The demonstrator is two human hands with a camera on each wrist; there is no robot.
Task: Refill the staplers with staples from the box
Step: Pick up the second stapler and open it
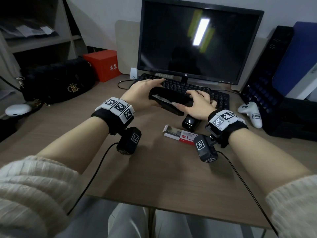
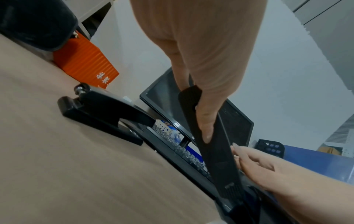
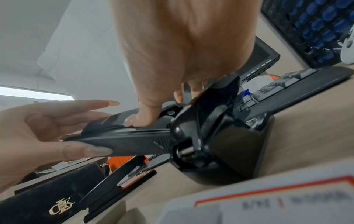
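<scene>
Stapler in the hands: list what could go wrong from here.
1. The stapler is held off the desk, the left hand and right hand at opposite ends; a slip could drop it onto the keyboard.
2. The right thumb lies inside the opened stapler and may get pinched if it snaps shut.

Held stapler (image 1: 169,98) between both hands: black plastic, mostly matt, ribbed grip patch underneath, glossy strip along top. Second stapler (image 3: 122,180) left of hands: black, bare metal showing in open mouth. Staple box (image 1: 180,134) just below right wrist: white and red card, smooth. Desk (image 1: 154,169) beneath: wood-grain laminate, matt. Handbag (image 1: 56,83) far left: black fuzzy cloth, gold metal logo. Sleeves (image 1: 30,189): cream ribbed knit.
</scene>
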